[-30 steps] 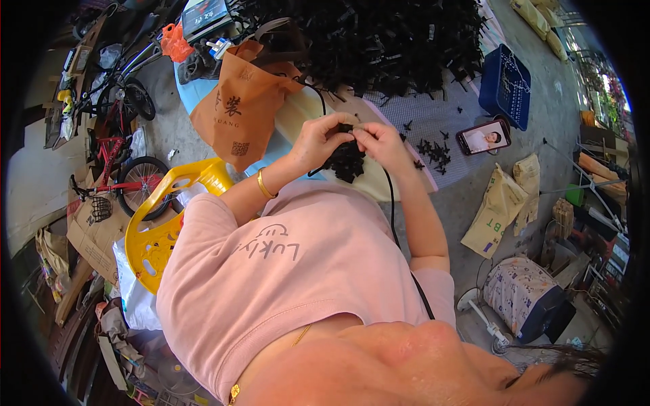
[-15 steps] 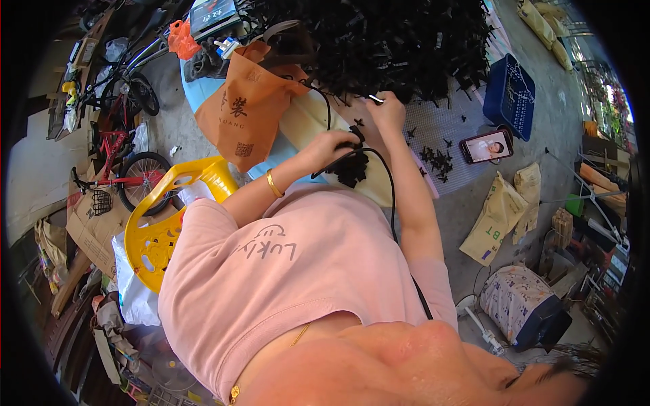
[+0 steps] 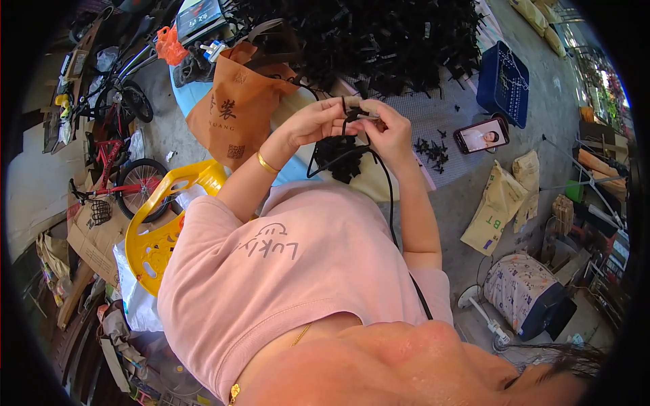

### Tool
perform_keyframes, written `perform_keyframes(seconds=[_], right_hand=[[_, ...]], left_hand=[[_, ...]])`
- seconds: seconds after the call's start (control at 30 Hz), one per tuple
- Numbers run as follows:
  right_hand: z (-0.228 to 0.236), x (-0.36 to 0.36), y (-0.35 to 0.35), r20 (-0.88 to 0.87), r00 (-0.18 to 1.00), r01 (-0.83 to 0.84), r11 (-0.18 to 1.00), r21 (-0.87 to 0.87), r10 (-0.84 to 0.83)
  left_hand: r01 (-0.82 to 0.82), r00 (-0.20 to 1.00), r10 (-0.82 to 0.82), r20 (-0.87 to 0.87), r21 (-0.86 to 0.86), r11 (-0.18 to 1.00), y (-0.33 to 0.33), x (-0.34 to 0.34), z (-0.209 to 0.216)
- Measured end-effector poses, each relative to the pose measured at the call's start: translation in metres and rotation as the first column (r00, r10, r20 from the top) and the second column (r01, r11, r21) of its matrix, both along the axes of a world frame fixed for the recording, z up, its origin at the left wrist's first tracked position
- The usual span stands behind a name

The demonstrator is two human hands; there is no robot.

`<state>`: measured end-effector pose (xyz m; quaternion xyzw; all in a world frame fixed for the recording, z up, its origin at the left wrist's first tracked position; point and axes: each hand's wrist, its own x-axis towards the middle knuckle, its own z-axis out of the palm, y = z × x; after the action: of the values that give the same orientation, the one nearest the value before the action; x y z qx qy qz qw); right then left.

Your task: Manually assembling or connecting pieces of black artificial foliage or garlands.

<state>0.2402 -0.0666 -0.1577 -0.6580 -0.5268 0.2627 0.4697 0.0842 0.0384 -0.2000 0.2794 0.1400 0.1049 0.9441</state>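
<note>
My left hand point(image 3: 317, 123) and my right hand point(image 3: 391, 135) meet above my lap, fingers pinched close together. Between them is a small black strip-like piece point(image 3: 352, 116), gripped by the left fingers. A small, slim metallic tool point(image 3: 367, 117) shows at my right fingertips; its exact kind is too small to make out. Below the hands, a clump of black pieces point(image 3: 336, 161) rests on the pale cloth over my lap. A thin black cord point(image 3: 391, 196) runs past my right forearm. Just beyond the hands lies a large heap of black pieces point(image 3: 393, 44).
An orange bag point(image 3: 227, 108) stands left of my hands, with a yellow plastic chair point(image 3: 152, 247) nearer me. To the right are a phone point(image 3: 482, 136), a blue basket point(image 3: 502, 84) and scattered black bits point(image 3: 431, 154). A red bicycle point(image 3: 112, 159) stands far left.
My right hand has come back from the heap's edge to meet my left. The left hand has lifted off the lap clump with a black piece in its fingers.
</note>
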Motion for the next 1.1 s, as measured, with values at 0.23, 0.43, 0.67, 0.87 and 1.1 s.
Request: perform_keyframes(seconds=[0.23,0.43,0.67,0.87,1.1], right_hand=[[0.012,-0.008,-0.013,0.147,0.972,-0.200,0.975,0.100,0.185],[0.010,-0.004,-0.025,-0.136,0.991,-0.012,0.997,-0.078,0.001],[0.009,-0.021,-0.025,-0.491,0.869,-0.024,0.985,-0.171,-0.065],[0.016,-0.026,-0.026,-0.426,0.902,-0.023,0.978,-0.209,-0.070],[0.022,-0.026,-0.027,-0.462,0.886,-0.078,0.967,-0.241,-0.044]], left_hand=[[0.241,0.970,-0.239,-0.047,0.045,0.969,0.000,-0.015,0.019],[0.043,0.983,-0.014,-0.181,0.158,0.987,-0.015,-0.014,0.028],[-0.204,0.941,0.318,-0.119,0.551,0.809,-0.032,-0.006,0.036],[-0.119,0.911,0.360,-0.200,0.710,0.694,-0.047,-0.009,0.048],[-0.116,0.871,0.463,-0.164,0.848,0.518,-0.051,-0.013,0.053]])
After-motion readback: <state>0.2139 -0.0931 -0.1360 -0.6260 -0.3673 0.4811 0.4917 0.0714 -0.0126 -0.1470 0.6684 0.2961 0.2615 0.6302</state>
